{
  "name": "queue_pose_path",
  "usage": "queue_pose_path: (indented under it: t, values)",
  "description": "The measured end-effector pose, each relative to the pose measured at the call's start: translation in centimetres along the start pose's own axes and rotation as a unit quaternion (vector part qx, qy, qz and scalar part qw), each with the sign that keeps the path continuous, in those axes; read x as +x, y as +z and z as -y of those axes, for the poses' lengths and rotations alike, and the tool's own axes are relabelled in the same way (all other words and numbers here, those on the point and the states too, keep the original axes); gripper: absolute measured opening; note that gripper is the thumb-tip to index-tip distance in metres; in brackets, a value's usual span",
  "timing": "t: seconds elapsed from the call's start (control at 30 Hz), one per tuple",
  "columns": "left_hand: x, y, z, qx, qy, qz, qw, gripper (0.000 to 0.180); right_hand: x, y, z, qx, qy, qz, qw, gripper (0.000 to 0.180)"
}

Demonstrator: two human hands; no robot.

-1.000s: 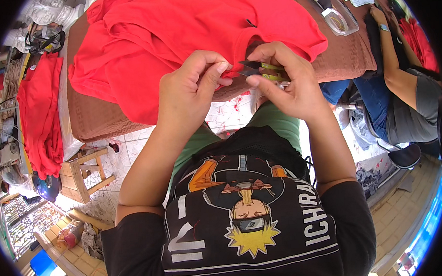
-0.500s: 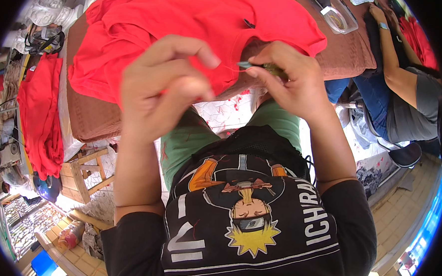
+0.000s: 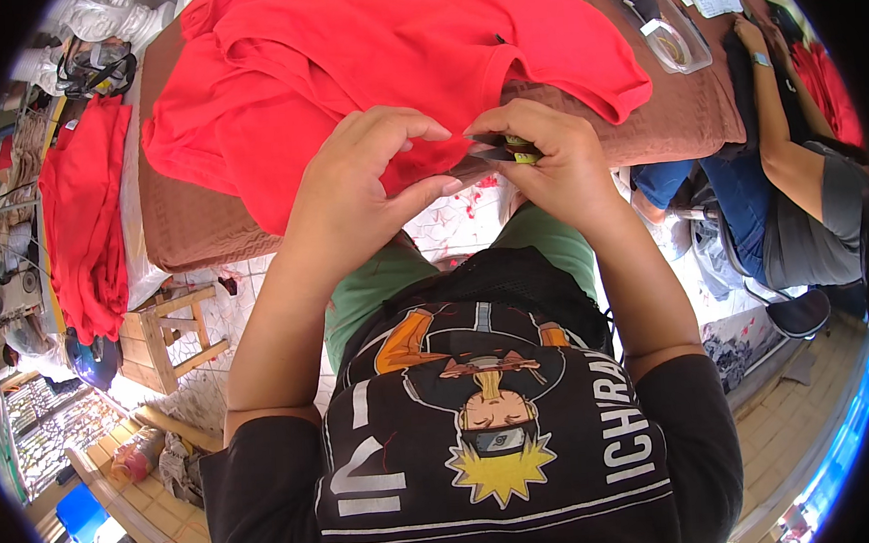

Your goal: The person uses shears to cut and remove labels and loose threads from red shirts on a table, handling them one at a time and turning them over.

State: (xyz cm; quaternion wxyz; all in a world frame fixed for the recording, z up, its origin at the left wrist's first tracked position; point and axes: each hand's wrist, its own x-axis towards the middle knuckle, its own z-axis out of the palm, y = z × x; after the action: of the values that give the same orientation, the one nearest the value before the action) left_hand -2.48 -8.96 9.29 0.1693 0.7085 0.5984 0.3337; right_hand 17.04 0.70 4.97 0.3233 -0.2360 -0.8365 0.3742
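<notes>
A red garment (image 3: 385,68) lies spread over a table covered in brown cloth (image 3: 196,225). My left hand (image 3: 361,182) pinches the garment's near edge between thumb and fingers. My right hand (image 3: 556,157) is closed around a small thread snipper (image 3: 507,150) with a dark blade and a yellow-green handle, its tip touching the red fabric right beside my left fingertips. Both hands meet at the table's near edge, above my lap.
Another person (image 3: 794,184) sits at the right with an arm on the table. A clear plastic tray (image 3: 673,33) stands at the far right of the table. More red garments (image 3: 82,211) hang at the left, above a small wooden stool (image 3: 172,334).
My left hand rose away from the fabric half a second ago and has now come back down to pinch the garment edge beside the snipper. My right hand stayed nearly in place.
</notes>
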Motion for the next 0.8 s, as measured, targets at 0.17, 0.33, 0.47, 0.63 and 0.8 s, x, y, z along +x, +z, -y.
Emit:
queue_pose_path:
  t: [0.17,0.33,0.47,0.63,0.8]
  values:
    - [-0.2,0.7,0.1,0.034,0.001,-0.019,0.999,0.027,0.1,-0.4,0.1,-0.008,0.003,-0.020,1.000,0.031]
    - [-0.2,1.3,0.0,0.021,-0.015,-0.031,0.999,0.018,0.0,-0.1,-0.1,0.006,0.010,-0.062,0.998,0.027]
    - [-0.1,1.5,-0.3,-0.024,-0.039,-0.032,0.998,0.012,0.1,0.0,0.0,-0.001,0.005,-0.058,0.998,0.024]
    - [0.0,1.1,-0.1,-0.156,-0.163,0.011,0.974,0.012,-0.1,-0.3,-0.1,-0.021,0.024,-0.052,0.998,0.022]
    - [0.1,1.5,0.5,-0.275,-0.190,-0.009,0.943,0.017,-0.3,-0.3,-1.1,-0.026,0.039,-0.007,0.999,0.024]
